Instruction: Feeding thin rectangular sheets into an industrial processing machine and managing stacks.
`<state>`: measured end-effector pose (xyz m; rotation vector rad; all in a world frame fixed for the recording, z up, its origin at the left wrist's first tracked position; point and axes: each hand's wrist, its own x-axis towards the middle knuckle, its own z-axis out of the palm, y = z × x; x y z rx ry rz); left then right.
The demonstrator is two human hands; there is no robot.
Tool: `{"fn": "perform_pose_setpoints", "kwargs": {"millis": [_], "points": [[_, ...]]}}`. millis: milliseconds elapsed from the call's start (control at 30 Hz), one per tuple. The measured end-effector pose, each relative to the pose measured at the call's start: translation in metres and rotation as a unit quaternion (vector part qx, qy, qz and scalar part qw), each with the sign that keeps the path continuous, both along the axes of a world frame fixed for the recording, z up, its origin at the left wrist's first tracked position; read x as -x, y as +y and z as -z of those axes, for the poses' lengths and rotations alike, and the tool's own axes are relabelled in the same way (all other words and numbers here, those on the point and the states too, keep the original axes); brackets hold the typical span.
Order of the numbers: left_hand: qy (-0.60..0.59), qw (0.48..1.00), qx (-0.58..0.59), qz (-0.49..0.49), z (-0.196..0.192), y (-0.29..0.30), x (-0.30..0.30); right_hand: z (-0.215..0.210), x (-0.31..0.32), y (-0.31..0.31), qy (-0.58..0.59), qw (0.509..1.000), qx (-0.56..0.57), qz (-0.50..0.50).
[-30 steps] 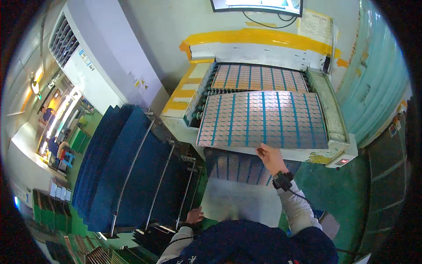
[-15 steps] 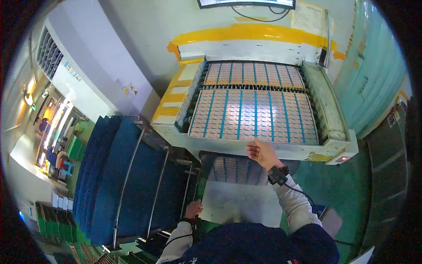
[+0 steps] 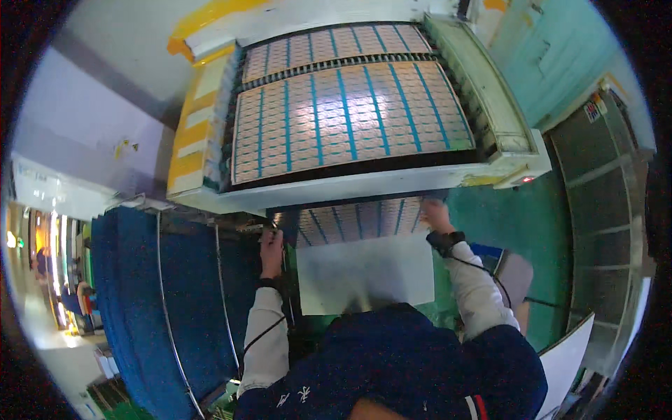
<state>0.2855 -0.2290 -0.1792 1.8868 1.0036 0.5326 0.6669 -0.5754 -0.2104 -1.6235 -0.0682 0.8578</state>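
**Both hands on the printed sheet stack**

I am watching my left hand (image 3: 271, 246) gripping the left edge of the printed sheet stack (image 3: 360, 222), fingers closed on it. My right hand (image 3: 435, 215) is gripping its right edge. Beyond, the machine bed (image 3: 350, 183) is carrying another printed sheet (image 3: 350, 115).

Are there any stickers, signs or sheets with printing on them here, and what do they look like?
Printed sheet: lies flat on the machine bed, big rectangle, grid of small pinkish labels with blue stripes.
Second printed sheet: behind it, same pattern.
Lower printed sheet: under the machine's front edge, left hand and right hand at its sides, same pattern.
Sticker: small, yellow, on the pale cabinet at left.
Small sign: coloured squares, on the right wall.
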Motion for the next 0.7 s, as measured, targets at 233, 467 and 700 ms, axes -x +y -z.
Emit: {"fn": "perform_pose_setpoints", "kwargs": {"millis": [233,467,700], "points": [[-0.009,0.989,0.094,-0.112,0.065,0.058,0.014,0.039,-0.034,-0.033,-0.2,0.933,0.259,0.148],[0.227,0.941,-0.191,0.162,0.043,0.044,0.009,0.037,-0.006,-0.06,-0.247,0.948,0.153,0.132],[-0.008,0.989,0.102,-0.103,0.024,-0.008,0.016,-0.014,0.046,-0.08,-0.144,0.961,0.168,0.167]]}}
